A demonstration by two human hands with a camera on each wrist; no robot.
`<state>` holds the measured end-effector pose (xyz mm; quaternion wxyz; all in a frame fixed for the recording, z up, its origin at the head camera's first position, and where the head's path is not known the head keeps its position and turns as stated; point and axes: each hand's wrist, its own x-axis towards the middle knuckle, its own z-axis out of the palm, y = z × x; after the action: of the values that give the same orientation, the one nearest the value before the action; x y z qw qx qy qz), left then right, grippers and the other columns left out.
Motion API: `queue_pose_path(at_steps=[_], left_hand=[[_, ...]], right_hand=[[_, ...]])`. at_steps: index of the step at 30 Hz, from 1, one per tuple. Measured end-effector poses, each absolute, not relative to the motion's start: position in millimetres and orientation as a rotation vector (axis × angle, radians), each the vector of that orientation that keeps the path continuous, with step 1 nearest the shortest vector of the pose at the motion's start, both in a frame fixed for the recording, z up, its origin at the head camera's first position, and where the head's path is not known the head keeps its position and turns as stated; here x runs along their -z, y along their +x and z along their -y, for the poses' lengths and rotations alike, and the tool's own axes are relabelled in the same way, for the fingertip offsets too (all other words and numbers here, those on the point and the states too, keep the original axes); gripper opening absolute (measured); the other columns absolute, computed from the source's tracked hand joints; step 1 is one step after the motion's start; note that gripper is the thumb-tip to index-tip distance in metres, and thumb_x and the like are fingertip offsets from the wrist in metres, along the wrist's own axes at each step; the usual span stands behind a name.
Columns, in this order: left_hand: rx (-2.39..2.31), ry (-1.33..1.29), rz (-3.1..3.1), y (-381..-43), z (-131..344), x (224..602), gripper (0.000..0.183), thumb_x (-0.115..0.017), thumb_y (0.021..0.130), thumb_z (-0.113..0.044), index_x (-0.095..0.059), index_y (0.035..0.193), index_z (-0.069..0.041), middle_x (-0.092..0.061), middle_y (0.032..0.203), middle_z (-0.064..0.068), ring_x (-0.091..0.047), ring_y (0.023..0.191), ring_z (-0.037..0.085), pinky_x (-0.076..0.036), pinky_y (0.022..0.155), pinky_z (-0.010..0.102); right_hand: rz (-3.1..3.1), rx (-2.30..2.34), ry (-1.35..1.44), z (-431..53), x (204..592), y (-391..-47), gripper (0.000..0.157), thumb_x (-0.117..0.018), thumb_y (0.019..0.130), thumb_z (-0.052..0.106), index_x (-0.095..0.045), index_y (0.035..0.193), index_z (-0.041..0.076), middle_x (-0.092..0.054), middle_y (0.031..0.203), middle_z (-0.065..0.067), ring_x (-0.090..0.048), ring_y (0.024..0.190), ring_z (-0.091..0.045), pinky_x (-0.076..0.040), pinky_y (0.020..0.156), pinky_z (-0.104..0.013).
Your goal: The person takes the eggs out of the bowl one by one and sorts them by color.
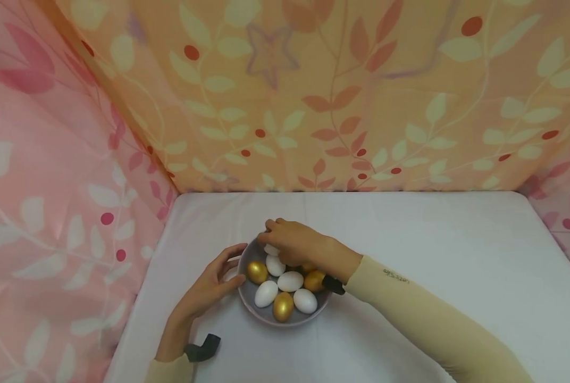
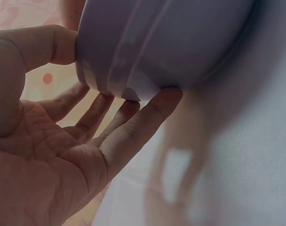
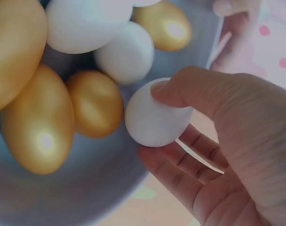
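White egg (image 3: 154,117): far rim of bowl (image 1: 263,316), pinched in our right hand (image 1: 293,240). Bowl: nearer counter's left edge (image 1: 153,276); our left hand (image 1: 212,283) rests, unclenched, against it. We best pinch lightly, bowl braced.

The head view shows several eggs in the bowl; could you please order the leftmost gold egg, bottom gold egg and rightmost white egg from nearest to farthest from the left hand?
From the left hand:
1. Leftmost gold egg: inside the bowl's left side.
2. Bottom gold egg: lower middle.
3. Rightmost white egg: lower right.
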<state>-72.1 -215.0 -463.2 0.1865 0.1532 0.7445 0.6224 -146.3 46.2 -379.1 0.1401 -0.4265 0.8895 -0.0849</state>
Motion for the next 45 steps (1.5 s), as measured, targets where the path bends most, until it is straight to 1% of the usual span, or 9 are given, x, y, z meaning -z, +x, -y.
queue_pose_path(at_steps=[6,10,15,20,22,26,31,40,45], left_hand=[[-1.758,0.448,-2.113,-67,215,466,0.067,-0.067,0.102,-0.004,-0.036,0.161,-0.011,-0.035,0.168,0.018,-0.04,0.151,0.051,-0.053,0.103,0.019],[-1.745,0.471,-2.135,-68,216,464,0.067,-0.067,0.101,-0.004,-0.037,0.161,-0.011,-0.036,0.168,0.017,-0.042,0.15,0.05,-0.053,0.103,0.02],[-1.742,0.493,-2.144,-71,215,462,0.066,-0.067,0.101,-0.003,-0.038,0.16,-0.013,-0.038,0.167,0.016,-0.043,0.149,0.049,-0.054,0.102,0.021],[-1.741,0.494,-2.132,-72,212,466,0.066,-0.067,0.101,-0.002,-0.039,0.16,-0.015,-0.039,0.167,0.013,-0.044,0.149,0.047,-0.056,0.102,0.024],[-1.734,0.494,-2.13,-71,212,467,0.066,-0.066,0.102,-0.003,-0.039,0.16,-0.014,-0.038,0.167,0.013,-0.044,0.149,0.047,-0.056,0.101,0.024],[-1.726,0.502,-2.138,-71,214,467,0.066,-0.066,0.102,-0.002,-0.038,0.161,-0.014,-0.038,0.167,0.013,-0.044,0.15,0.048,-0.055,0.101,0.023],[-1.721,0.511,-2.156,-72,217,463,0.067,-0.067,0.101,-0.003,-0.038,0.161,-0.014,-0.037,0.168,0.012,-0.043,0.15,0.047,-0.055,0.101,0.022],[-1.751,0.522,-2.122,-79,213,462,0.067,-0.067,0.101,-0.001,-0.038,0.161,-0.014,-0.037,0.168,0.013,-0.043,0.15,0.047,-0.056,0.102,0.023],[-1.742,0.502,-2.126,-74,216,463,0.067,-0.067,0.101,-0.002,-0.038,0.16,-0.013,-0.037,0.167,0.016,-0.043,0.149,0.049,-0.056,0.1,0.023]], right_hand=[[-2.564,0.43,-1.179,-64,383,-140,0.039,-0.075,0.092,0.008,-0.067,0.128,0.019,-0.062,0.119,-0.004,-0.06,0.107,-0.022,-0.053,0.094,-0.037],[-2.587,0.533,-1.138,-79,384,-136,0.039,-0.075,0.088,0.009,-0.066,0.125,0.02,-0.06,0.113,-0.002,-0.059,0.103,-0.021,-0.053,0.089,-0.037],[-2.606,0.708,-1.056,-100,381,-132,0.042,-0.075,0.088,0.011,-0.066,0.127,0.022,-0.06,0.114,0.0,-0.058,0.103,-0.018,-0.052,0.091,-0.035],[-2.652,0.854,-1.015,-124,385,-125,0.042,-0.073,0.088,0.01,-0.066,0.128,0.02,-0.061,0.117,0.0,-0.057,0.098,-0.016,-0.052,0.086,-0.032],[-2.668,0.909,-1.014,-131,387,-123,0.041,-0.073,0.089,0.01,-0.066,0.128,0.018,-0.062,0.119,0.0,-0.059,0.098,-0.016,-0.053,0.085,-0.031],[-2.699,1.049,-0.963,-141,389,-119,0.04,-0.077,0.09,0.011,-0.066,0.128,0.017,-0.063,0.121,0.0,-0.064,0.104,-0.017,-0.058,0.086,-0.037],[-2.73,1.25,-0.865,-150,396,-115,0.042,-0.081,0.09,0.01,-0.065,0.129,0.013,-0.065,0.124,-0.003,-0.068,0.11,-0.021,-0.062,0.092,-0.039],[-2.839,1.403,-0.627,-172,411,-108,0.043,-0.081,0.09,0.01,-0.063,0.129,0.011,-0.066,0.123,-0.007,-0.066,0.108,-0.021,-0.064,0.088,-0.038],[-2.869,1.4,-0.479,-181,432,-103,0.041,-0.08,0.09,0.011,-0.064,0.128,0.008,-0.068,0.118,-0.011,-0.068,0.103,-0.023,-0.065,0.085,-0.039]])
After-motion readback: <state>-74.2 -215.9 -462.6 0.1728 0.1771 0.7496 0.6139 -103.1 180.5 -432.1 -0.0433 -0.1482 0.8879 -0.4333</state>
